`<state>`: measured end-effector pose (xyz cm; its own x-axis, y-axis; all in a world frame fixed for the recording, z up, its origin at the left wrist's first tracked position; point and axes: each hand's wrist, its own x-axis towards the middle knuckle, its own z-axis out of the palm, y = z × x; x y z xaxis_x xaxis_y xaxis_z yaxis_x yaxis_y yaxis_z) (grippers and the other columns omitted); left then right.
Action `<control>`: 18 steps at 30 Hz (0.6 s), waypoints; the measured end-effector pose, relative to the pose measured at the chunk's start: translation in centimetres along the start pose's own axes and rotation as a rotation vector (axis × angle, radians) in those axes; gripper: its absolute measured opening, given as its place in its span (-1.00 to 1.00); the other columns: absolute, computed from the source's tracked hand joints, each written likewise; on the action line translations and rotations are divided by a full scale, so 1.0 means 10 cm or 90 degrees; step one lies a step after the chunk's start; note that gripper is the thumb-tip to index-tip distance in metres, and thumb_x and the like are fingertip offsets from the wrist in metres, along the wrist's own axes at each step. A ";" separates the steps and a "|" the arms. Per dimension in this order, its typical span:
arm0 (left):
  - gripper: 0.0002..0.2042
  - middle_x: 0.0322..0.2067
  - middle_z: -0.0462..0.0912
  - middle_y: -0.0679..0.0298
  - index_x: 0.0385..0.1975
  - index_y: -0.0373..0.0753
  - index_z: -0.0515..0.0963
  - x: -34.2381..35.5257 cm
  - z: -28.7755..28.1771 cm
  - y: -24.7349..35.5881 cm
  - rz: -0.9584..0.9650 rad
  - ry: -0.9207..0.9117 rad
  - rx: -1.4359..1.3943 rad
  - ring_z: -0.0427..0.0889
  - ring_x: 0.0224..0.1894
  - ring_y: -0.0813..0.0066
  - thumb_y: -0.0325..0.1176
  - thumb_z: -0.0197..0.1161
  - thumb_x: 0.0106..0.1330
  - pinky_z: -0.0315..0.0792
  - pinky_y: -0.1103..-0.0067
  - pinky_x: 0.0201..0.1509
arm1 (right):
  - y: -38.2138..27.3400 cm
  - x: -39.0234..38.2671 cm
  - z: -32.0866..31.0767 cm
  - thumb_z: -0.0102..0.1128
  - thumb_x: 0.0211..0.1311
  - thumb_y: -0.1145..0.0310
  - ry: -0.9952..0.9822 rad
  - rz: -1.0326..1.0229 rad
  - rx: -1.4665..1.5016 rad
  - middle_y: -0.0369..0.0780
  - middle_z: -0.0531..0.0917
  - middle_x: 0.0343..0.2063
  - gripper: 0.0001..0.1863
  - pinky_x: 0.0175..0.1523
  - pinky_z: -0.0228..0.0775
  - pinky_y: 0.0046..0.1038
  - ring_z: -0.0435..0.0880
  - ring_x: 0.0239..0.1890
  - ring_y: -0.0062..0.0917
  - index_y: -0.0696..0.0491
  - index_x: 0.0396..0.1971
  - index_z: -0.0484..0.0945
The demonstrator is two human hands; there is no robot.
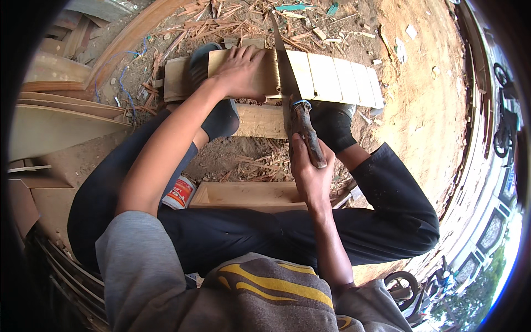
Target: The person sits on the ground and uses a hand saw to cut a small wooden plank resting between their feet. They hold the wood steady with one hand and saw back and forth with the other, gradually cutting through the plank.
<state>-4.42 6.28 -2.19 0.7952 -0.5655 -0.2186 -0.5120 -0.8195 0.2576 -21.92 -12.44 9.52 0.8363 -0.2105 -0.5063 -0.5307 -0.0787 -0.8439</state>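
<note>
A pale wooden board, scored across by several parallel lines, lies across a wooden support beam near the ground. My left hand grips the board left of the saw, fingers over its far edge and thumb near its close edge. In my right hand is the worn, dark handle of a handsaw. The saw's blade points away from me and crosses the board just right of a grooved line; how deep it sits in the wood I cannot tell. My feet rest on either side, partly beneath the board.
Wood shavings and scraps litter the dirt beyond the board. Close to me are a wooden box-like frame and a white-and-red can. Curved wooden pieces lie at left. A bicycle wheel shows at lower right.
</note>
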 end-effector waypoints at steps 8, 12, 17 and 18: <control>0.17 0.26 0.21 -0.11 0.34 -0.40 0.07 0.00 0.08 0.05 -0.018 0.048 0.018 0.13 0.36 -0.01 0.21 0.45 -0.24 -0.07 0.09 0.46 | 0.21 0.07 0.05 0.11 0.31 0.37 0.007 -0.036 0.014 -0.37 0.44 -0.64 -0.76 -0.49 0.15 -0.57 0.30 -0.55 -0.78 0.26 -0.45 0.52; 0.15 0.27 0.20 -0.12 0.33 -0.38 0.08 -0.06 0.03 0.07 -0.039 0.043 0.024 0.12 0.37 -0.02 0.22 0.44 -0.23 -0.09 0.11 0.47 | 0.24 -0.09 -0.03 0.11 0.31 0.42 0.001 -0.031 0.016 -0.35 0.48 -0.63 -0.80 -0.49 0.18 -0.58 0.34 -0.55 -0.78 0.27 -0.39 0.55; 0.16 0.28 0.20 -0.12 0.30 -0.39 0.12 -0.03 0.03 0.13 -0.042 0.024 0.016 0.09 0.39 -0.03 0.26 0.45 -0.27 -0.07 0.12 0.46 | 0.14 0.20 0.06 0.13 0.31 0.36 0.012 -0.060 0.013 -0.42 0.42 -0.70 -0.76 -0.58 0.08 -0.65 0.30 -0.64 -0.84 0.18 -0.52 0.50; 0.16 0.27 0.20 -0.12 0.29 -0.39 0.13 -0.04 -0.01 0.10 -0.042 0.026 0.012 0.09 0.39 -0.03 0.26 0.45 -0.27 -0.06 0.12 0.46 | 0.10 0.30 0.12 0.14 0.31 0.34 0.014 -0.069 0.035 -0.46 0.39 -0.72 -0.73 -0.61 0.02 -0.68 0.27 -0.68 -0.87 0.14 -0.58 0.48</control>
<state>-5.22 5.69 -1.80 0.8394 -0.5068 -0.1963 -0.4641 -0.8564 0.2265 -19.81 -11.98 6.96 0.8847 -0.2246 -0.4084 -0.4289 -0.0492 -0.9020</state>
